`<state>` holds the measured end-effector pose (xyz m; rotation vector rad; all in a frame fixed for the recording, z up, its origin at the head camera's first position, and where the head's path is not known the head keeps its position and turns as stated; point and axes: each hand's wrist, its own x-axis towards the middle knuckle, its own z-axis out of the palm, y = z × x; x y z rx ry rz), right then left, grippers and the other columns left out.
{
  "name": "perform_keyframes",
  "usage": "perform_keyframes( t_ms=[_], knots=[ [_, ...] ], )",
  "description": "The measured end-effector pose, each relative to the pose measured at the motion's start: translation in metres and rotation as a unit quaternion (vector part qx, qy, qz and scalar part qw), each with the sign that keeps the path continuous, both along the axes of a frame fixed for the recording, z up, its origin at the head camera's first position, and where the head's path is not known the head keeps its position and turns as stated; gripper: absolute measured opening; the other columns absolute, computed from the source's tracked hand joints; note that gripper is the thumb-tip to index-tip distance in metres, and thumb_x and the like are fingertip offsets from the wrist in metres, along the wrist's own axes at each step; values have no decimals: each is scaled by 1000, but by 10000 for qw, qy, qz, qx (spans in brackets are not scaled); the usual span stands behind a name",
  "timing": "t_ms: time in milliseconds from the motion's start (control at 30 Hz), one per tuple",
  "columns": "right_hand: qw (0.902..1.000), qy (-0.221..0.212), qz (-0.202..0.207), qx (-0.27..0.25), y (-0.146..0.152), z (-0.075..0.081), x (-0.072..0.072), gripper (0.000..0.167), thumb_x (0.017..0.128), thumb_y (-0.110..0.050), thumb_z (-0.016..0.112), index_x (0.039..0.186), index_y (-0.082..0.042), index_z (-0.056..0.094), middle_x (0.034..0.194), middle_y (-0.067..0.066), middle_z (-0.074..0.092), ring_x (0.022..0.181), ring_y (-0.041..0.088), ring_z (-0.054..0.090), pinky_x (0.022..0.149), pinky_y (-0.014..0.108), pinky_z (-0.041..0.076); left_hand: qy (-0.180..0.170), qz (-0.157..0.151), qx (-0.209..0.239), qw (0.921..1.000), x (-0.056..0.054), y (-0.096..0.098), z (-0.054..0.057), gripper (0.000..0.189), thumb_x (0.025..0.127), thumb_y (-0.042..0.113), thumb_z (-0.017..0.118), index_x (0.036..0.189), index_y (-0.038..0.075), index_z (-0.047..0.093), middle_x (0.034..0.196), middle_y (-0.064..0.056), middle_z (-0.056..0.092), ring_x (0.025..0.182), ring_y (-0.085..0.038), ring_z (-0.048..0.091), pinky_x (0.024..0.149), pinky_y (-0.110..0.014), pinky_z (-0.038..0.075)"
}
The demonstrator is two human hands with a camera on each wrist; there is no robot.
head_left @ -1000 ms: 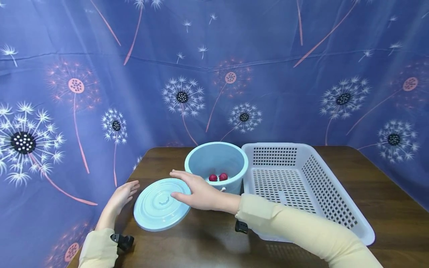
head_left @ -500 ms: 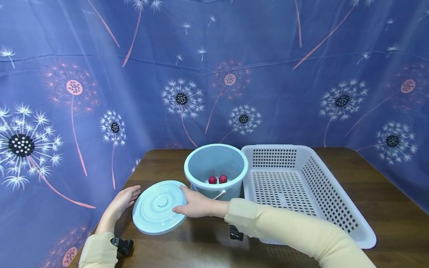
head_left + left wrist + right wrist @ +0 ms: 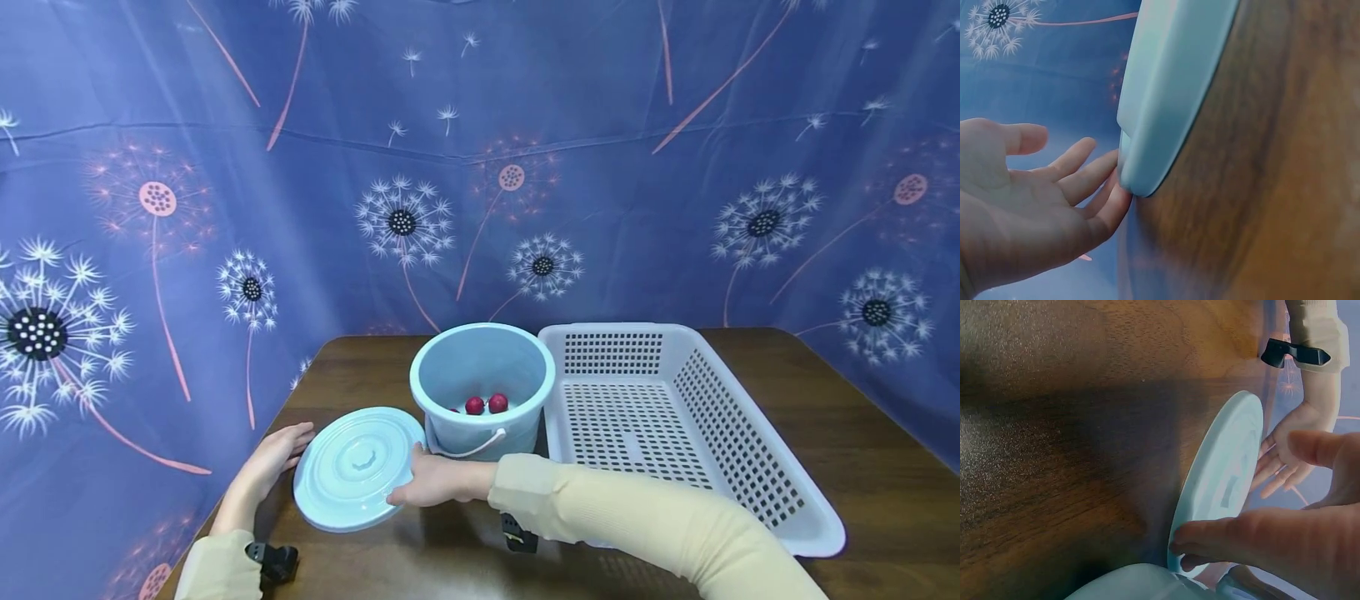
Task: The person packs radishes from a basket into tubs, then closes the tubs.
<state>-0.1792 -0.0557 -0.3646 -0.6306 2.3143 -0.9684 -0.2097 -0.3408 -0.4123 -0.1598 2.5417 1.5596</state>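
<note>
A round light-blue lid (image 3: 358, 468) appears flat on the wooden table, to the left of a blue bucket (image 3: 480, 367). My left hand (image 3: 272, 457) is at its left edge; in the left wrist view the extended fingertips touch the lid's rim (image 3: 1160, 131). At the lid's right edge is my right hand (image 3: 438, 481). Its fingers (image 3: 1210, 534) lie against the rim, and its thumb (image 3: 1313, 447) stands apart in the right wrist view. Red round fruits (image 3: 497, 403) rest inside the bucket, one mostly hidden by the rim.
A white perforated plastic basket (image 3: 633, 417) stands right of the bucket, very close to it. The bucket's white handle (image 3: 472, 450) hangs down in front. A blue dandelion-print curtain (image 3: 480, 167) runs behind the wooden table (image 3: 360, 358).
The lid has gone from tilted to flatter, shifting slightly left and down. My right hand has moved lower and toward the lid's near right edge. My left hand barely moved.
</note>
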Motion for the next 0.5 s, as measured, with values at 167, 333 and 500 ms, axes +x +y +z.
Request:
perform_keyframes(
  t_ms=[167, 333, 500],
  knots=[
    [9983, 155, -128, 546, -4, -4, -3, 84, 84, -34, 64, 143, 10, 22, 151, 18, 26, 137, 23, 29, 108, 35, 34, -125, 88, -209, 9997, 0, 0, 2, 58, 103, 29, 21, 143, -13, 19, 146, -31, 24, 135, -47, 23, 107, -53, 30],
    [9969, 261, -68, 744, -5, -9, -5, 85, 83, -34, 64, 142, 11, 22, 151, 19, 27, 137, 24, 29, 108, 34, 33, -204, 65, -237, 9995, -2, 3, 0, 58, 103, 29, 19, 143, -13, 20, 147, -31, 24, 135, -47, 25, 106, -52, 31],
    [9984, 3, -88, 563, -5, -10, -6, 88, 84, -34, 64, 144, 10, 18, 153, 19, 21, 140, 24, 22, 112, 36, 28, -275, 137, -138, 9994, -4, 4, -1, 58, 102, 29, 22, 143, -12, 21, 147, -31, 25, 134, -46, 26, 107, -52, 30]
  ],
)
